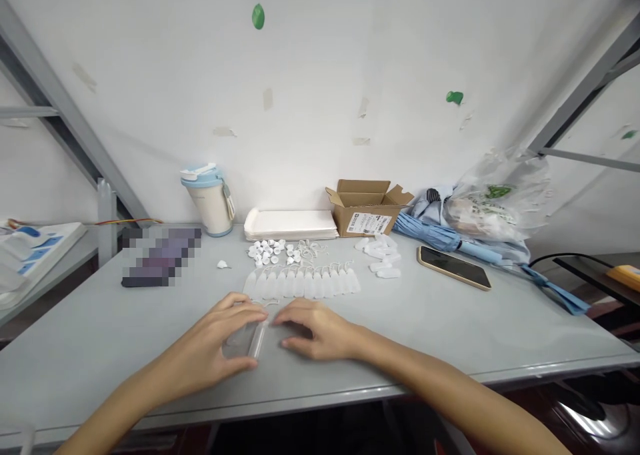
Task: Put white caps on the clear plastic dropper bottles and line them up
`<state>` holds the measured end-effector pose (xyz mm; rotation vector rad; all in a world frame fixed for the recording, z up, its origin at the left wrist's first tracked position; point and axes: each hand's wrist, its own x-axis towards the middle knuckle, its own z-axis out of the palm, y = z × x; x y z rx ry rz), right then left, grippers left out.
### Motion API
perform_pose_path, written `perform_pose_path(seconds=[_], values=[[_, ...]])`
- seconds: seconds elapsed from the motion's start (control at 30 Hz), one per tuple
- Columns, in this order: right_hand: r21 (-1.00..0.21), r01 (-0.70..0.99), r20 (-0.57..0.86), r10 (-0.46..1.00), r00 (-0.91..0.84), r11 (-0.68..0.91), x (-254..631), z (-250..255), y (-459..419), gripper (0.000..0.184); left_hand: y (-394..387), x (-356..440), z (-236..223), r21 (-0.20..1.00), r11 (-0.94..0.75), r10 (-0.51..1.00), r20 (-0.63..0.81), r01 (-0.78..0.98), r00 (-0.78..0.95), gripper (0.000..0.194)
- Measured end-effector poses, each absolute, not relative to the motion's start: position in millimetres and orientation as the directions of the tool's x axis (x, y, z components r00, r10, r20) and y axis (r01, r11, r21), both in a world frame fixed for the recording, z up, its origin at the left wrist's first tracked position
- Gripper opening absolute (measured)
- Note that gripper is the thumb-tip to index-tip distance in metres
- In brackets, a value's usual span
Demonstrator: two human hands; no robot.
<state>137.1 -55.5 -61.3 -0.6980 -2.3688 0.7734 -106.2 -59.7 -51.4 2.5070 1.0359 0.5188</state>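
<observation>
My left hand [220,342] has its thumb and fingers around the two ends of a clear plastic piece [258,340], perhaps a small box or bag, just above the tabletop [390,335]. Beside it my right hand [317,332] is curved, thumb and fingers apart, with nothing visible between them. Beyond both hands lies a neat row of small translucent white bottles [300,285], with thin loops at their tops. A cluster of white caps [267,250] sits behind the row. Several loose translucent bottles [385,248] lie to the right, and thin white cords [311,250] are near the caps.
Against the wall stand a cream tumbler [209,205], a stack of white trays or envelopes [293,224] and an open cardboard box [365,212]. A phone [453,267], a blue umbrella [430,232] and a plastic bag [500,198] lie right. One cap [223,264] lies alone.
</observation>
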Motion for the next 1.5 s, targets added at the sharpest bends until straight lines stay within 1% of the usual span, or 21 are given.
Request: perform_pose_path(seconds=[0.17, 0.4, 0.63, 1.03, 1.23, 1.33, 1.43, 1.5], values=[[-0.613, 0.287, 0.315, 0.561, -0.765, 0.736, 137, -63, -54, 0.037, -60, -112, -50, 0.437, -0.624, 0.756, 0.132, 0.648, 0.641, 0.046], [-0.56, 0.272, 0.305, 0.5, -0.811, 0.783, 137, -65, -54, 0.044, -55, -116, -49, 0.406, -0.627, 0.753, 0.097, 0.664, 0.651, 0.045], [-0.534, 0.288, 0.273, 0.484, -0.831, 0.795, 137, -68, -55, 0.049, -53, -117, -49, 0.368, -0.623, 0.767, 0.111, 0.691, 0.632, 0.046], [-0.529, 0.297, 0.248, 0.48, -0.842, 0.795, 138, -65, -56, 0.05, -52, -118, -52, 0.357, -0.624, 0.765, 0.101, 0.695, 0.636, 0.047], [-0.525, 0.271, 0.288, 0.468, -0.835, 0.807, 137, -69, -55, 0.049, -53, -115, -49, 0.36, -0.637, 0.759, 0.138, 0.682, 0.636, 0.048], [-0.536, 0.235, 0.339, 0.461, -0.82, 0.811, 137, -68, -54, 0.044, -52, -103, -41, 0.372, -0.64, 0.759, 0.167, 0.673, 0.629, 0.045], [-0.541, 0.24, 0.41, 0.503, -0.761, 0.806, 140, -63, -51, 0.037, -43, -83, -35, 0.409, -0.656, 0.745, 0.218, 0.634, 0.63, 0.036], [-0.518, 0.288, 0.467, 0.549, -0.693, 0.805, 147, -59, -45, 0.031, -30, -68, -33, 0.449, -0.639, 0.762, 0.26, 0.625, 0.593, 0.032]])
